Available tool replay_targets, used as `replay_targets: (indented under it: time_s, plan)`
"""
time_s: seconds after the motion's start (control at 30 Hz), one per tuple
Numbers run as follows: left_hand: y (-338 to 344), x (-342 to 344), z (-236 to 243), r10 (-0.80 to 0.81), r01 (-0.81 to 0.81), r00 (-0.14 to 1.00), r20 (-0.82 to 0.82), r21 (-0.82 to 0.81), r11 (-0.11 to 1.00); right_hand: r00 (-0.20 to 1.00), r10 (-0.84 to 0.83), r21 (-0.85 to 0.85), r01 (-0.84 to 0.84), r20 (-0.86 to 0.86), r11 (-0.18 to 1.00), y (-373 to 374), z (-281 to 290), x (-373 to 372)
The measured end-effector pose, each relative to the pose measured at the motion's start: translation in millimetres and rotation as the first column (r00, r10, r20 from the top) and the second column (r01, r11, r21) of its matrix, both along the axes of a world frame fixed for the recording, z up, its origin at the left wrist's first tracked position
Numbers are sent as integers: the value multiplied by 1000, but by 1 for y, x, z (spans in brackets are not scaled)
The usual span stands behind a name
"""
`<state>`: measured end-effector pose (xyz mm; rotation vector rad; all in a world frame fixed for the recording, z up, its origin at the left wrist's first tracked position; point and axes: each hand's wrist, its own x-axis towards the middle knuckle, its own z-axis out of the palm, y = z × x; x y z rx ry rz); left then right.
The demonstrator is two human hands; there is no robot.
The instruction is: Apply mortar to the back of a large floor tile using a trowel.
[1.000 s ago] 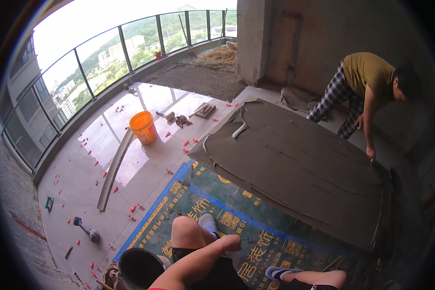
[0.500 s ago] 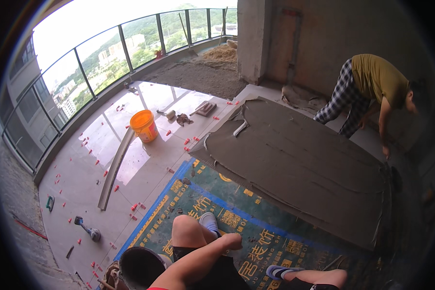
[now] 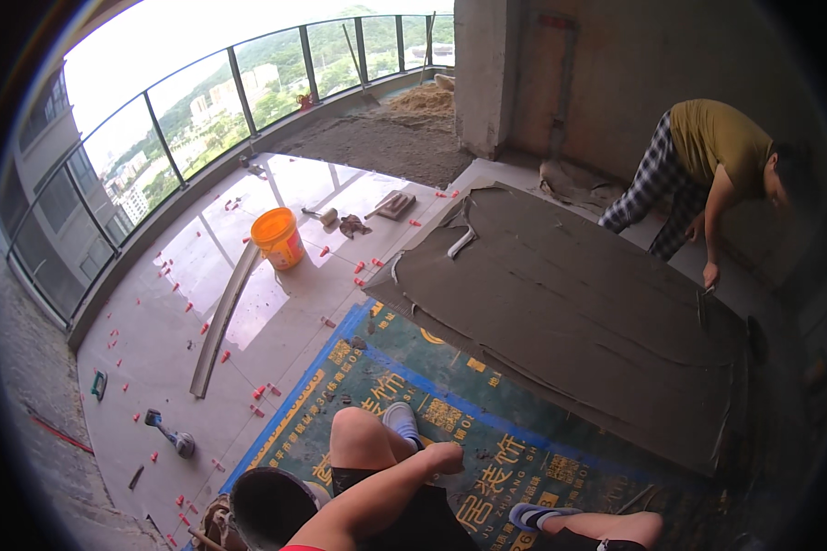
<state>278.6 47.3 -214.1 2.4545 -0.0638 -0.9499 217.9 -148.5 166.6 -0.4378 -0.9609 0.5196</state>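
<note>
My left hand [image 3: 446, 457] rests in front of my bent left knee, fingers curled into a loose fist, with nothing seen sticking out of it. Its forearm crosses over my thigh from the lower edge. Beside that arm stands a dark bucket [image 3: 271, 507], its mouth tilted toward me. My right hand is not in view. Beyond my feet lies a large slab of grey mortar [image 3: 570, 312], spread smooth with ridged edges. At its far right a co-worker bends over, one hand [image 3: 710, 275] holding a trowel [image 3: 703, 308] against the mortar.
Green printed floor covering [image 3: 413, 367] lies under my feet. On pale tiles with red levelling clips stand an orange bucket [image 3: 277, 239], a long metal straightedge [image 3: 225, 317], a rubber mallet [image 3: 322, 217], a float [image 3: 395, 206] and a suction-cup tool [image 3: 170, 434]. A glass railing [image 3: 276, 87] bounds the far side.
The co-worker's hand has moved up and left from the slab's right edge, bringing the trowel onto the mortar. My left hand stays in place; the view has shifted slightly.
</note>
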Motion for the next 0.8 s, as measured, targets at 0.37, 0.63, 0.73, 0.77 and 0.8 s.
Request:
replay_targets:
  time_s: [0.37,0.63,0.73,0.77,0.8]
  plan:
    - [-1,-1,4,-42,41,999,-20,-8,999,965,-253,-394,204,-76,896,-2,-169,27]
    - [-1,-1,1,-46,46,999,-18,-21,999,915,-342,-870,-20,-214,493,-66,-325,26]
    - [1,-3,-16,-43,43,999,2,-52,998,882,-397,-906,-73,-255,418,-54,-314,31]
    - [3,-4,-22,-48,48,999,1,-50,998,866,-419,-920,-106,-272,377,-49,-306,33]
    - [4,-5,-28,-22,20,1000,-18,-77,997,865,-421,-919,-105,-274,381,-49,-308,33]
